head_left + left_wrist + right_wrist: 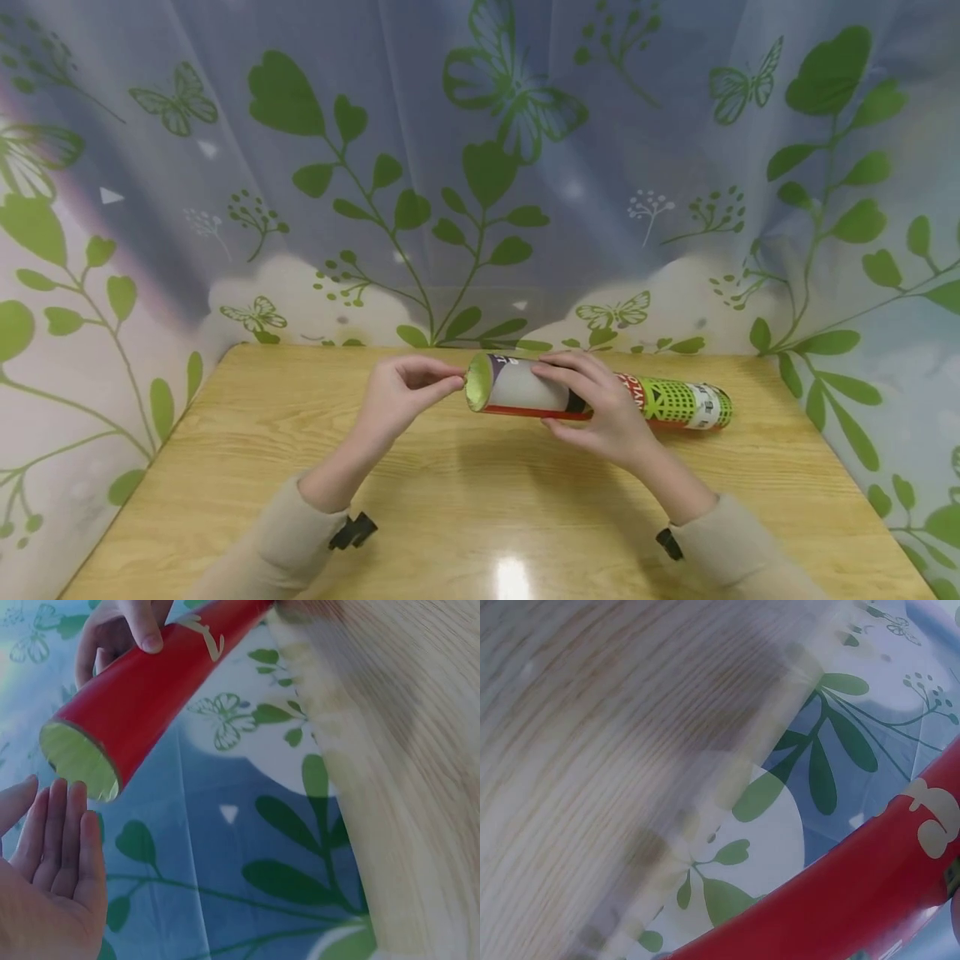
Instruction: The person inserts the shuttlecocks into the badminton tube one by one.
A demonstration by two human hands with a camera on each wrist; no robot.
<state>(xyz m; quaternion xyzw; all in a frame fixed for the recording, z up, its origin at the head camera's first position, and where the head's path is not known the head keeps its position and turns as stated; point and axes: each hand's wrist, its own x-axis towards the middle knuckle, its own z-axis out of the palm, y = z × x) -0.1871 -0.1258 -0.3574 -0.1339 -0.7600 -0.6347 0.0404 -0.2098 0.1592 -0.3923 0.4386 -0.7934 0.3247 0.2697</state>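
Observation:
A long shuttlecock tube (525, 387), printed in white, red and lime green, lies sideways in front of me, held near its middle by my right hand (603, 408). Its left end is uncovered and shows a ribbed yellow-green inside (79, 761). My left hand (408, 396) is at that end, fingertips right at the rim. In the left wrist view the left hand's fingers (66, 840) are nearly straight, with the thumb apart from them. In the right wrist view, the tube's red side (840, 900) crosses the lower right corner; most of the right hand is hidden there.
Under the tube is a light wooden table (465, 500), its back edge close behind the tube. A blue and white curtain (420, 167) with green leaves and butterflies hangs behind and at both sides. A black strap (352, 531) shows at the left sleeve.

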